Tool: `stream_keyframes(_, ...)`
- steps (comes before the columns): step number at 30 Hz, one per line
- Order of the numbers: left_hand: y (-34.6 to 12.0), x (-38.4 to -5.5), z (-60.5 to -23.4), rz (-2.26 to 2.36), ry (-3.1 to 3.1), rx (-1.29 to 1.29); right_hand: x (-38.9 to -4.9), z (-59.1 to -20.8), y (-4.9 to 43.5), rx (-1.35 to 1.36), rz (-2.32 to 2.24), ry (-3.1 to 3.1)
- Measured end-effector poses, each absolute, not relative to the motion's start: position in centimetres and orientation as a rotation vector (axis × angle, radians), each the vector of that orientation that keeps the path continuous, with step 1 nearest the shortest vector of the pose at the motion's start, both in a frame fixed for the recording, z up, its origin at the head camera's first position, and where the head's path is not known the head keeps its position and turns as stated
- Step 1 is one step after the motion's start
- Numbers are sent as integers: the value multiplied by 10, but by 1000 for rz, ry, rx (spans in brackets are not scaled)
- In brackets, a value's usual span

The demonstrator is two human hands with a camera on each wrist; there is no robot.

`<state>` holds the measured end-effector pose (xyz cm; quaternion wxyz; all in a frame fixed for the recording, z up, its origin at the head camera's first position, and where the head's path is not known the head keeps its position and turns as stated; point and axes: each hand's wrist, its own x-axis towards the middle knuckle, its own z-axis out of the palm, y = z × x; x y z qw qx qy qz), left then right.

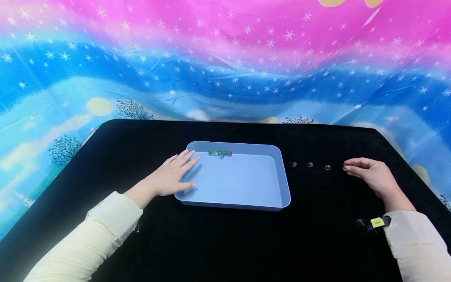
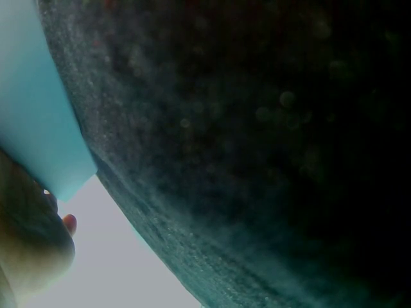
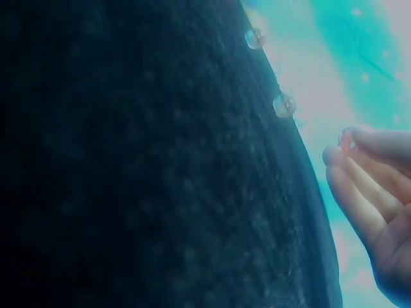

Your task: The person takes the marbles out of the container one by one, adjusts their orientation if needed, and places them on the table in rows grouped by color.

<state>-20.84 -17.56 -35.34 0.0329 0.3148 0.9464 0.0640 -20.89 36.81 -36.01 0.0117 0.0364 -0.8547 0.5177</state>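
My left hand [image 1: 172, 174] rests with spread fingers over the left rim of a light blue tray [image 1: 239, 184]. Inside the tray, a cluster of several glass marbles [image 1: 216, 153], mostly green with a reddish one at the right end, lies by the back wall. To the right of the tray, my right hand [image 1: 374, 174] pinches a reddish clear marble [image 3: 347, 140] between thumb and fingertips. Three more clear marbles [image 1: 310, 165] sit in a row on the black cloth between the tray and that hand. In the left wrist view, the tray wall [image 2: 42, 109] shows beside part of the hand.
A black cloth [image 1: 225, 246] covers the table. Behind it hangs a pink and blue curtain [image 1: 225, 58] with snowflakes and trees. A dark strap-like device with a yellow label [image 1: 377, 222] is at the right cuff.
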Motion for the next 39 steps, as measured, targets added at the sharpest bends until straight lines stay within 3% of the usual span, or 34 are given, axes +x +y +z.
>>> stream_keyframes(22, -175, -208, -353, 212, 2904, 960, -222, -355, 375, 78, 1103, -3024)
stream_keyframes(39, -175, -209, -353, 219, 2902, 968, -225, -354, 374, 2, 1200, -3036)
